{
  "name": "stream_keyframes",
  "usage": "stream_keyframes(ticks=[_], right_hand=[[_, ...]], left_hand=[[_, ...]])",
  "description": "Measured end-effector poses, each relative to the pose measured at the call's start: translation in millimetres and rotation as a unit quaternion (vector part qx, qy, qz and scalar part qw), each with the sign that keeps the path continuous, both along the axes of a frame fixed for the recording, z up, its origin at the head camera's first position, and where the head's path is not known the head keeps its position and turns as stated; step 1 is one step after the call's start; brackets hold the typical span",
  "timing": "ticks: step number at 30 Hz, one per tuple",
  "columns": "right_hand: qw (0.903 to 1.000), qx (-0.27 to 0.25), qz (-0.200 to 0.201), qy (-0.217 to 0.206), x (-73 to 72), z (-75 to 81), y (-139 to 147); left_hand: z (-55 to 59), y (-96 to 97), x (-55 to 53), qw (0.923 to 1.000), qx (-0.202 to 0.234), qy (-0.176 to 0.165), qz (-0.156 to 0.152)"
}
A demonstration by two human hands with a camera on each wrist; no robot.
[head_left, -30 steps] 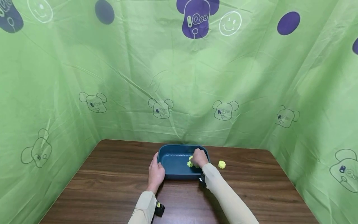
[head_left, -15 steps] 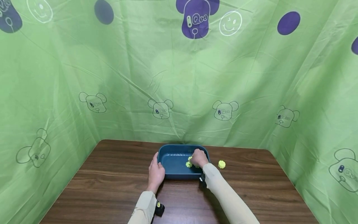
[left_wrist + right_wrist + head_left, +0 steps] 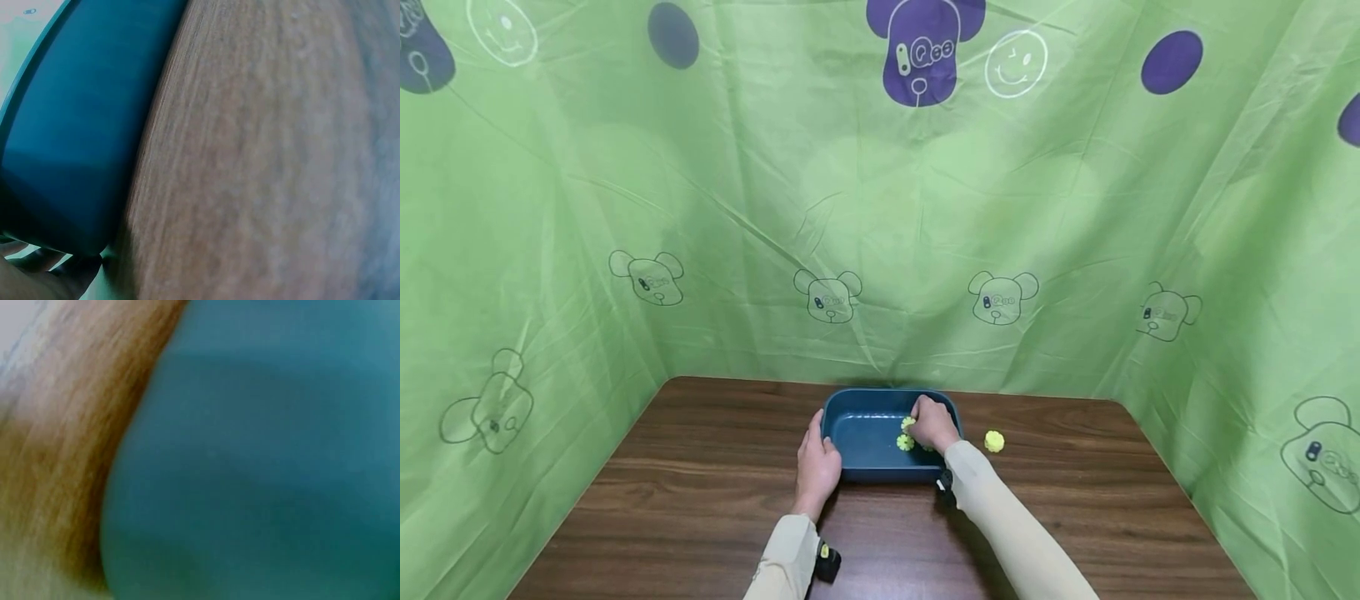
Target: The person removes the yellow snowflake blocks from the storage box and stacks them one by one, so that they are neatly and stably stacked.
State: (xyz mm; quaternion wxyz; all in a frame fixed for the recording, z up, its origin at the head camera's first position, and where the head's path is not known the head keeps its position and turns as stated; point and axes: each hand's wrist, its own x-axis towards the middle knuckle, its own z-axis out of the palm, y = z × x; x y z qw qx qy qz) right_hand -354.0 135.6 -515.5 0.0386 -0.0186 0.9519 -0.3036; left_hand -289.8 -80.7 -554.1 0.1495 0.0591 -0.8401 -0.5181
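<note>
A dark blue rectangular tub (image 3: 868, 475) sits at the back of the wooden table. Along its left side rests my left hand (image 3: 818, 468), fingers extended against the wall; the left wrist view shows these fingers (image 3: 47, 265) at the tub's end. My right hand (image 3: 934, 425) reaches into the tub's right part with curled fingers, pinching a small yellow-green flower-shaped piece (image 3: 907, 424). Just below lies another flower-shaped piece (image 3: 905, 442). Part of a further one shows under the hand, mostly hidden. The blurred tub wall (image 3: 250, 456) fills most of the right wrist view.
One more yellow-green flower-shaped piece (image 3: 994, 441) lies on the table (image 3: 700, 500) to the right of the tub. Green printed cloth (image 3: 880, 208) hangs behind and on both sides. Each wrist carries a black camera, such as this left camera (image 3: 828, 562).
The flower-shaped pieces by my right fingers have shifted slightly left in the tub. My right hand has moved very little, and the left hand stays against the tub.
</note>
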Motion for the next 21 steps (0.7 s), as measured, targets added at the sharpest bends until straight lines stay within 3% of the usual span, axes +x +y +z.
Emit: stream_keyframes(ticks=[6,11,16,21], right_hand=[[0.9976,-0.044,0.022,0.048,1.3,17.6,5.9],[0.9940,-0.065,0.016,0.087,-1.5,40.4,22.4],[0.9914,-0.079,0.000,0.105,2.5,64.7,45.6],[0.9905,-0.073,0.000,0.117,9.1,75.2,73.1]], left_hand=[[-1.9,-1.2,-4.9,1.0000,-0.002,0.001,-0.004],[-3.5,-2.5,-8.3,1.0000,-0.003,0.007,-0.002],[-3.2,-3.2,-8.6,0.9998,-0.004,0.018,0.003],[-5.0,-1.8,-8.7,0.9998,-0.003,0.019,0.003]])
